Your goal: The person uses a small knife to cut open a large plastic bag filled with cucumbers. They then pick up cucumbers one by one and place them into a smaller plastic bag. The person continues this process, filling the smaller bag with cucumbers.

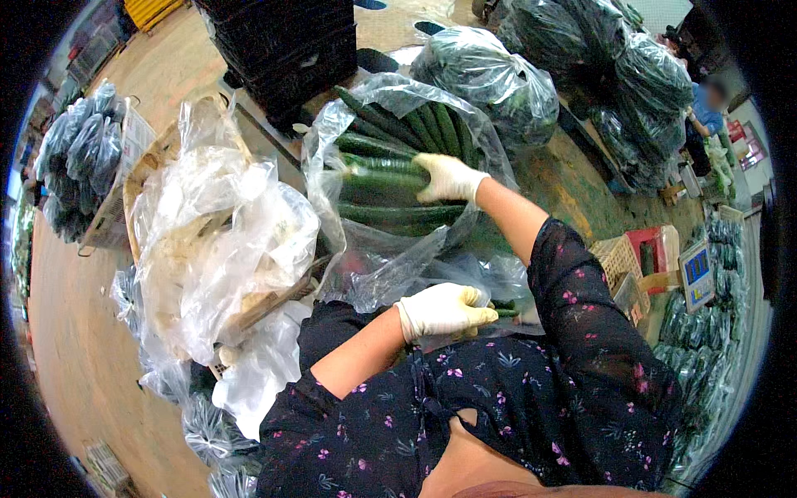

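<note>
Before me, a large clear plastic bag [485,127] stands open, filled with long dark green cucumbers [392,215]. My right hand [449,178], in a white glove, reaches in from the right with its fingers curled round the end of a cucumber [389,180] on top of the pile. Nearer my body, my left hand [447,311], also gloved, is closed at the near side of the bag, by clear plastic film. A green cucumber end [505,309] shows just beyond its fingertips; whether the fingers hold it or only the film cannot be told.
Left of the bag, a basket [132,187] is heaped with loose clear plastic [261,230]. Black stacked crates [292,50] stand beyond. Filled plastic bags [492,87] lie at the upper right, with a person [707,112] past them. A scale display [696,274] and packed bags [697,336] are at right.
</note>
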Demonstrator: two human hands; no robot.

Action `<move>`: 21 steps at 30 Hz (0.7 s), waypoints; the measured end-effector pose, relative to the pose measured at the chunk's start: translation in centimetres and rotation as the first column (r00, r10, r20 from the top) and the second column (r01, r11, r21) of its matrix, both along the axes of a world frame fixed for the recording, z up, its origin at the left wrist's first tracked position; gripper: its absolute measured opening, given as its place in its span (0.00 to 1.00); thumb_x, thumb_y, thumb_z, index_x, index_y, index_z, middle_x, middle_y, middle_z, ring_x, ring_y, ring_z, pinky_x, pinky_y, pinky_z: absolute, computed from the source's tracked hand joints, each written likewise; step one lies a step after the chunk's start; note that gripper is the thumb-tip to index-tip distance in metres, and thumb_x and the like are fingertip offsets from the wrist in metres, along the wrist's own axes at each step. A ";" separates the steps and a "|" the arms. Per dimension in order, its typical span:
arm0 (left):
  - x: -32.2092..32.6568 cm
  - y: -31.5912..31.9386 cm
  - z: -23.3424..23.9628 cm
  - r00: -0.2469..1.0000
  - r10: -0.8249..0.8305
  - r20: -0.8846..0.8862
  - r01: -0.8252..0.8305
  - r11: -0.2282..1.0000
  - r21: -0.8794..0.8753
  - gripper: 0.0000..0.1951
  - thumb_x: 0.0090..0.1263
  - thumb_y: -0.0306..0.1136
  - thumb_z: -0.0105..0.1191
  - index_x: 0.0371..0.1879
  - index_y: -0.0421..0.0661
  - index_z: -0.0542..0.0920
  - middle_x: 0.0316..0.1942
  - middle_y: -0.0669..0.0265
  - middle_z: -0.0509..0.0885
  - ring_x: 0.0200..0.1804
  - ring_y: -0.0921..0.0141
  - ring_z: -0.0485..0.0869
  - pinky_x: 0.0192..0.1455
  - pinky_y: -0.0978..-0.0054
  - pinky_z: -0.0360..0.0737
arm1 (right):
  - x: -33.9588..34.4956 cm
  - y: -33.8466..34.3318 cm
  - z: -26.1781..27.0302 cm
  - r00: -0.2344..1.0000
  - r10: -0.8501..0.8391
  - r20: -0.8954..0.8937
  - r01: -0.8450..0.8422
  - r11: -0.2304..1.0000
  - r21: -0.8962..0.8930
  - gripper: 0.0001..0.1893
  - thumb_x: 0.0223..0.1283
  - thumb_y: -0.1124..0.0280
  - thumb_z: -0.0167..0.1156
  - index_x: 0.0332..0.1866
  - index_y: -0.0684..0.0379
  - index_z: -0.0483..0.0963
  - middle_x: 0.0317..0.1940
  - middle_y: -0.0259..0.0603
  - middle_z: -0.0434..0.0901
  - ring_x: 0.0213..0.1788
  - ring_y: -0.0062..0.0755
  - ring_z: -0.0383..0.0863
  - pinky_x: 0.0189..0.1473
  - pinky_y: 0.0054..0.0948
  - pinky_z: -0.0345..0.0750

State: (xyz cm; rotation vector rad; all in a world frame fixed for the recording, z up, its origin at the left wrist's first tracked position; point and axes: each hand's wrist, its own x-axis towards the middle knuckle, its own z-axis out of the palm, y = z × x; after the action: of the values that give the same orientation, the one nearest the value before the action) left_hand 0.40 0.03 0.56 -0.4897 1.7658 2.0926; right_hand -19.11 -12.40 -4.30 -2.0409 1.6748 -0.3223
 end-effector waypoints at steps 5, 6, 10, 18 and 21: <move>0.2 0.0 0.8 0.999 0.041 0.035 -0.043 0.998 0.053 0.20 0.67 0.44 0.53 0.52 0.44 0.76 0.29 0.67 0.81 0.29 0.77 0.77 0.33 0.78 0.75 | 0.3 -4.3 3.7 0.978 -0.138 0.155 0.140 0.990 -0.005 0.37 0.34 0.55 0.67 0.55 0.62 0.69 0.43 0.53 0.79 0.47 0.46 0.79 0.51 0.33 0.74; 0.3 -0.1 1.0 0.999 0.038 0.034 -0.040 0.998 0.055 0.20 0.67 0.44 0.53 0.52 0.44 0.76 0.29 0.67 0.81 0.29 0.77 0.77 0.33 0.78 0.75 | 0.5 -5.2 4.2 0.983 -0.137 0.123 0.137 0.990 0.007 0.38 0.33 0.54 0.67 0.56 0.61 0.69 0.44 0.53 0.79 0.48 0.46 0.79 0.52 0.33 0.74; 0.3 0.2 1.2 0.994 0.101 0.032 -0.104 0.989 0.106 0.17 0.66 0.44 0.54 0.44 0.42 0.77 0.26 0.68 0.79 0.26 0.77 0.76 0.30 0.78 0.74 | 1.9 -7.9 3.7 0.986 -0.147 0.076 0.159 0.971 -0.180 0.39 0.33 0.56 0.68 0.58 0.59 0.68 0.51 0.52 0.76 0.53 0.45 0.76 0.56 0.33 0.71; 0.4 -0.3 1.0 0.999 0.030 0.021 -0.030 0.999 -0.012 0.20 0.66 0.43 0.53 0.52 0.44 0.76 0.30 0.68 0.81 0.30 0.77 0.77 0.34 0.79 0.75 | -1.0 -6.8 -0.8 0.920 -0.021 -0.392 0.120 0.966 0.228 0.13 0.45 0.62 0.54 0.30 0.58 0.80 0.31 0.46 0.82 0.36 0.45 0.82 0.41 0.38 0.77; 0.6 -0.2 0.7 0.999 0.013 0.039 -0.011 0.998 -0.057 0.20 0.66 0.44 0.53 0.52 0.44 0.76 0.30 0.68 0.81 0.32 0.77 0.78 0.38 0.79 0.76 | -1.4 -2.5 -4.4 0.884 -0.368 -0.288 0.415 0.902 0.121 0.17 0.46 0.55 0.62 0.34 0.57 0.79 0.37 0.48 0.82 0.41 0.45 0.81 0.45 0.36 0.76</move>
State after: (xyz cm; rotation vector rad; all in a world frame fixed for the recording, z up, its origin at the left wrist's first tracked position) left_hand 0.99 -0.17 1.26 -0.5546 1.8089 2.0307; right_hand -20.54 -14.86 -8.71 -1.6547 2.1974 -0.0291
